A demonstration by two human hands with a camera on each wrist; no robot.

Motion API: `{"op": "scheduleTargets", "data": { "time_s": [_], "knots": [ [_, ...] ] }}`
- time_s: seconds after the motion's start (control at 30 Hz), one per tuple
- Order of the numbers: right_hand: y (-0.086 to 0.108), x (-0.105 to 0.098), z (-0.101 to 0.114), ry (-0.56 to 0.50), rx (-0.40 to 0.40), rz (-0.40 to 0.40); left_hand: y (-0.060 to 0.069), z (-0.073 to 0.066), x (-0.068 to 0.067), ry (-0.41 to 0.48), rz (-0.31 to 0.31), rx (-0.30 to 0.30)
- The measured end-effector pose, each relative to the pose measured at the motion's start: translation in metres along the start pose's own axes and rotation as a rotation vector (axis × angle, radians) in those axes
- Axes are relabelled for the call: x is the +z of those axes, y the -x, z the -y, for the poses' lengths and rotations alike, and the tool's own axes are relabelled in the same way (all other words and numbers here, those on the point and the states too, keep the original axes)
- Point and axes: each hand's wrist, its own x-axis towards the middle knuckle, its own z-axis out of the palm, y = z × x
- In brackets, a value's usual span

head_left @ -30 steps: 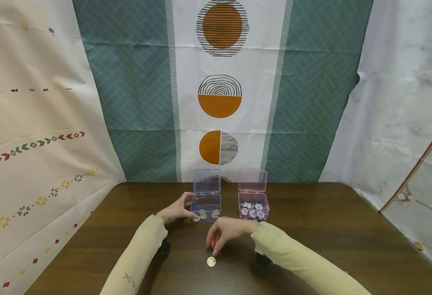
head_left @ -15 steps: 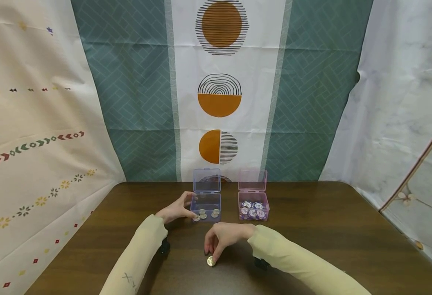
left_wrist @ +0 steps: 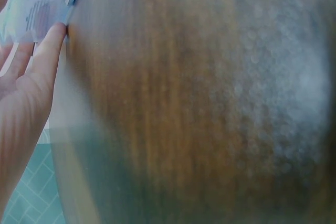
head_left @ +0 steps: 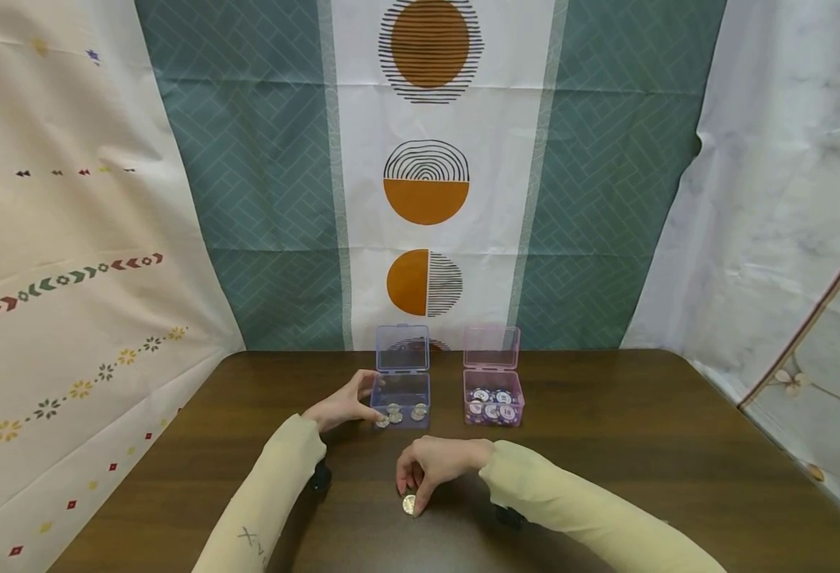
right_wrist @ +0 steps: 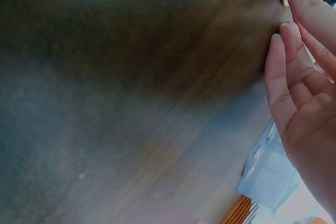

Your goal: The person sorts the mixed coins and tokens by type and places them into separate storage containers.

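At the left side of a clear blue plastic box point(head_left: 401, 390), my left hand point(head_left: 348, 404) grips its wall, thumb by the front corner and fingers further back. Several coins point(head_left: 395, 415) lie inside, toward the box's front. The left wrist view shows the left hand point(left_wrist: 31, 87) at the box's edge. Nearer to me, my right hand point(head_left: 434, 465) bends down over a gold coin point(head_left: 408, 504) on the table, pinching it between thumb and fingertips. Part of that coin is hidden by the thumb. The right wrist view catches only a sliver of it beside the right hand point(right_wrist: 310, 93).
Right of the blue box stands a clear pink box point(head_left: 494, 381), lid up, with several purple and white poker chips point(head_left: 491, 412) inside. The blue box's lid point(head_left: 402, 348) is raised too. Patterned cloths point(head_left: 269, 199) hang behind the brown wooden table point(head_left: 606, 454).
My right hand has moved slightly left and down, its thumb and fingertips closing on the coin. The left hand stays at the blue box.
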Motion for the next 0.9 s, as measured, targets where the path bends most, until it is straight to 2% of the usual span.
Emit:
{"op": "scheduleTargets", "data": {
  "time_s": [0.3, 0.47, 0.7, 0.9],
  "knots": [
    [-0.0001, 0.0029, -0.0015, 0.027, -0.016, -0.039, 0.0013, -0.0031, 0.0004, 0.0, 0.007, -0.018],
    [-0.0003, 0.0037, -0.004, 0.003, -0.008, -0.038, 0.0022, -0.0033, 0.0006, -0.002, 0.027, 0.014],
    [0.0, 0.0033, -0.0082, -0.143, 0.006, -0.062, 0.0037, -0.0055, 0.001, 0.008, 0.037, 0.03],
    [0.0031, 0.0016, -0.0068, -0.367, 0.036, -0.059, 0.0034, -0.0046, 0.0005, 0.007, 0.039, 0.029]
  ]
}}
